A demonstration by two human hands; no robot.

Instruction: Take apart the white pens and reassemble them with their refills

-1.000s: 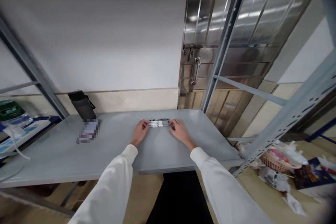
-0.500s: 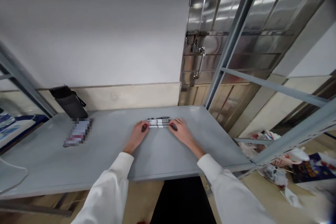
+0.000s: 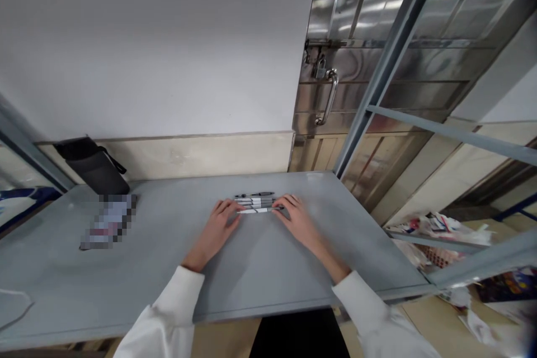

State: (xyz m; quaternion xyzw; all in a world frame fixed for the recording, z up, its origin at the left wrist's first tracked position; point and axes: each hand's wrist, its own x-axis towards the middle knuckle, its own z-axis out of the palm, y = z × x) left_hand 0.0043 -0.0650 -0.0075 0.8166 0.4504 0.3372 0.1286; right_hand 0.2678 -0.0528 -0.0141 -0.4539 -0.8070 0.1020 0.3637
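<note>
Left hand (image 3: 217, 227) and right hand (image 3: 298, 220) flat on grey surface (image 3: 159, 268), fingertips at either end of nearest pen (image 3: 258, 211); remaining pens (image 3: 255, 199) just behind; black pouch (image 3: 93, 166) far left of pens, against wall

Storeroom: steel shelving (image 3: 390, 61), metal door (image 3: 356, 22)

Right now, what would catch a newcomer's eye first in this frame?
First, the two hands meeting mid-shelf: the left hand and right hand bracket a small row of pens lying side by side on the grey metal shelf, fingertips at the ends of the nearest pen. Next comes the shiny steel door behind on the right, with its padlock. A black pouch leans against the wall at far left.
</note>
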